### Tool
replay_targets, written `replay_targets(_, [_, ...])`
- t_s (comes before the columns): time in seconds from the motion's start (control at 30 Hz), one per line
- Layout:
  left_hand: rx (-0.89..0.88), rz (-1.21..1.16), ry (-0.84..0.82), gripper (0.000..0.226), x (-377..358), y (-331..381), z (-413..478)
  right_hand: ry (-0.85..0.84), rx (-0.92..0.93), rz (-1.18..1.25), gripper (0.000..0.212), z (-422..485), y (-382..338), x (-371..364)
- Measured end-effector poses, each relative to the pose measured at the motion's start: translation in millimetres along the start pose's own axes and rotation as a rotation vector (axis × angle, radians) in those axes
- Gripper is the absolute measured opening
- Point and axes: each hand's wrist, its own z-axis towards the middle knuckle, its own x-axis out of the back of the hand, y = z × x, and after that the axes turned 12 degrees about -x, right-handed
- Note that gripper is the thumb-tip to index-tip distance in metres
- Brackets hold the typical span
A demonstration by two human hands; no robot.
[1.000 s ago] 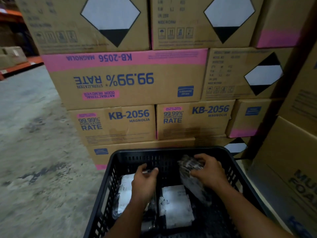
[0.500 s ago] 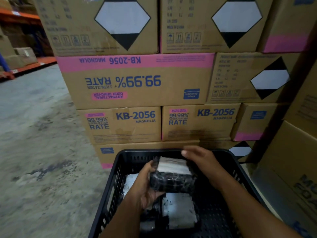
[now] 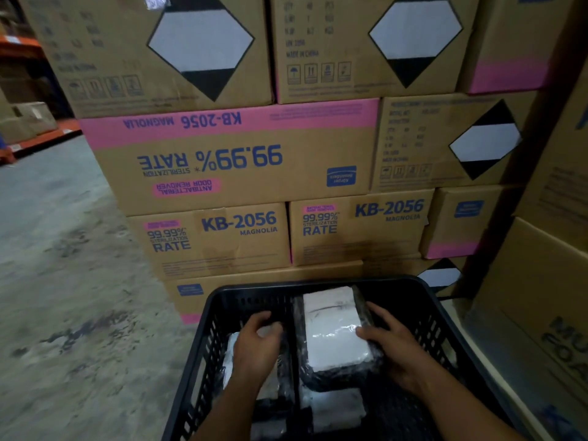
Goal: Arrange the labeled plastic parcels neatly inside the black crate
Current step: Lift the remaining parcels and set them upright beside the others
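While the right hand grips the labeled parcel at the black crate's far wall, the left hand lies open-palmed on a parcel at its left wall.

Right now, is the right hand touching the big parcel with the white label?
Touching. The head view shows the right hand with its fingers lying on the right edge of the big labeled parcel in the black crate.
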Motion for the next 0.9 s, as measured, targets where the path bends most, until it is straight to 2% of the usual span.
replay_targets(0.03, [-0.036,0.188,-0.033,0.045,1.7,-10.8,-0.2,0.030,-0.011,-0.023,0.074,2.2,4.0,2.8])
replay_targets(0.1, [-0.039,0.572,-0.200,0.067,2.6,-35.5,-3.3,0.072,-0.041,-0.071,0.076,6.1,12.6,6.2])
replay_targets(0.17, [-0.008,0.772,-0.371,0.077,1.4,-55.4,-7.7,0.084,-0.066,-0.124,0.077,10.5,19.9,7.0])
replay_targets(0.23, [0.020,0.775,-0.419,0.080,-0.2,-66.7,-8.9,0.085,-0.098,-0.194,0.077,18.1,25.6,5.2])
replay_targets(0.37, [0.045,0.757,-0.379,0.078,-4.6,-80.7,-4.3,0.072,-0.194,-0.303,0.078,37.2,50.0,-9.6])
replay_targets(0.5, [0.033,0.747,-0.353,0.075,-8.0,-90.5,-5.9,0.139,-0.153,-0.549,0.071,48.3,73.7,-13.5])
replay_targets(0.67, [0.039,0.705,-0.362,0.074,-5.9,-91.1,-3.1,0.188,-0.135,-0.717,0.068,50.9,72.9,-11.6])
replay_targets(0.8, [0.024,0.696,-0.372,0.077,-3.1,-89.6,-4.2,0.295,-0.085,-0.983,0.077,38.2,64.3,-14.4])
replay_targets(0.87, [-0.007,0.702,-0.364,0.079,0.1,-88.2,-6.2,0.314,-0.021,-0.995,0.076,29.8,56.2,-13.7])
replay_targets(0.9, [-0.027,0.702,-0.353,0.079,1.7,-86.6,-8.2,0.273,0.021,-0.982,0.071,25.9,51.5,-11.3])
